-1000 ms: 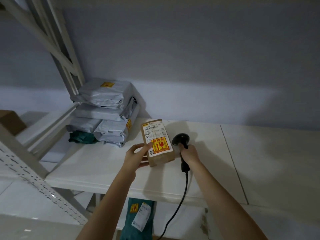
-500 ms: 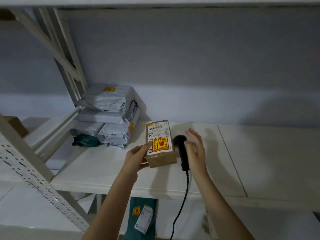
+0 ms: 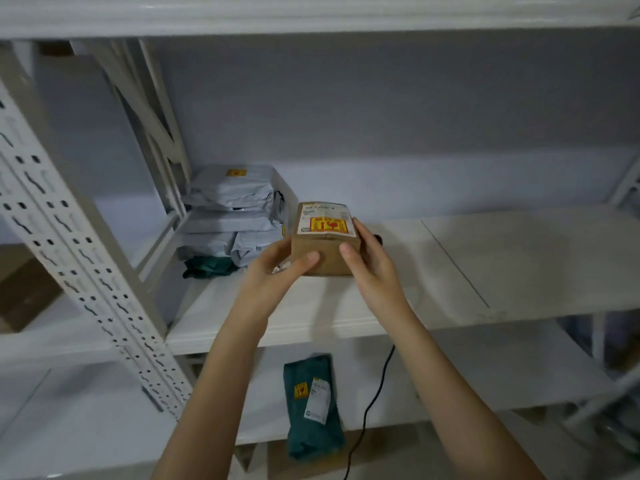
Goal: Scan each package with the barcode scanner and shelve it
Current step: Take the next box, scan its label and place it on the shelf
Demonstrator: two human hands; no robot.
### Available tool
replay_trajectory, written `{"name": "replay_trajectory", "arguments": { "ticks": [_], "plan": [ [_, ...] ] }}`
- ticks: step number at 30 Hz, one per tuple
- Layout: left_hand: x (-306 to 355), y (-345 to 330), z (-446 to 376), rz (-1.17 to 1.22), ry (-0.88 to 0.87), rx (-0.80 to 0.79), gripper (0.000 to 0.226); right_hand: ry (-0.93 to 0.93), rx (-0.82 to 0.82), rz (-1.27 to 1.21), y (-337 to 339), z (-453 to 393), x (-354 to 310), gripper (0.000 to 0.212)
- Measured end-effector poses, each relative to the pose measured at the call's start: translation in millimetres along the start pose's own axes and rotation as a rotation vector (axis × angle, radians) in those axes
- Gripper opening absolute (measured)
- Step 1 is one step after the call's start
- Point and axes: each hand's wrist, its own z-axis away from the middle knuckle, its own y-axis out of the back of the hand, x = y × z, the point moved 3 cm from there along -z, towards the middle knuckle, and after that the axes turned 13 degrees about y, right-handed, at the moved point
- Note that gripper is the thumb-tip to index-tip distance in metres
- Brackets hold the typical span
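Brown cardboard is what I have between my palms: the small box point(image 3: 323, 252), label up with its yellow and red sticker, raised just above the middle shelf point(image 3: 450, 268) and right beside the stack of grey mailers point(image 3: 232, 216). My left hand point(image 3: 273, 275) grips its near left corner, thumb laid across the front face, and my right hand point(image 3: 372, 268) grasps the right side, thumb on the front and fingers wrapped round behind. Both forearms reach up and forward from the bottom of the view, wrists angled in toward each other. The scanner point(image 3: 379, 239) lies on the shelf behind my right hand, only a dark tip showing, and its black cable point(image 3: 375, 393) hangs over the front edge. To shelve this well, I judge I should keep the box level, slide it left until it sits snug against the mailers, set it down flat with the label readable, and loosen my thumbs only once it rests. I should mind the cable so my right wrist does not drag the scanner off. A green parcel point(image 3: 313, 407) lies on the shelf below.
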Motion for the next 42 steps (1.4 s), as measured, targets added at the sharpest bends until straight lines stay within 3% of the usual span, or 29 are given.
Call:
{"name": "replay_trajectory", "arguments": {
  "ticks": [10,12,16,21,25,38,42],
  "plan": [
    [66.7,23.4,59.8,-0.115,-0.259,0.073,0.046,0.107,-0.002,0.031,-21.6,5.8,-111.1,0.03],
    [82.3,26.7,70.4,-0.108,-0.302,0.085,0.038,0.145,-0.007,0.035,-23.3,1.0,-133.2,0.039],
    [118.4,29.6,92.3,-0.124,-0.407,0.114,0.022,0.251,-0.014,0.059,-25.8,-11.0,-171.4,0.031],
    [158.0,37.6,118.9,-0.094,-0.506,0.182,0.05,0.344,-0.002,0.05,-27.9,-27.0,-205.0,0.027],
    [179.2,48.8,125.3,-0.081,-0.542,0.21,0.049,0.373,-0.001,0.027,-37.9,-41.7,-222.7,0.042],
    [266.9,72.6,103.7,-0.104,-0.691,0.248,0.019,0.442,0.107,-0.002,-75.1,-122.8,-256.6,0.053],
    [282.5,80.4,73.1,-0.062,-0.683,0.309,0.007,0.473,0.05,0.046,-94.4,-158.2,-258.9,0.024]
  ]
}}
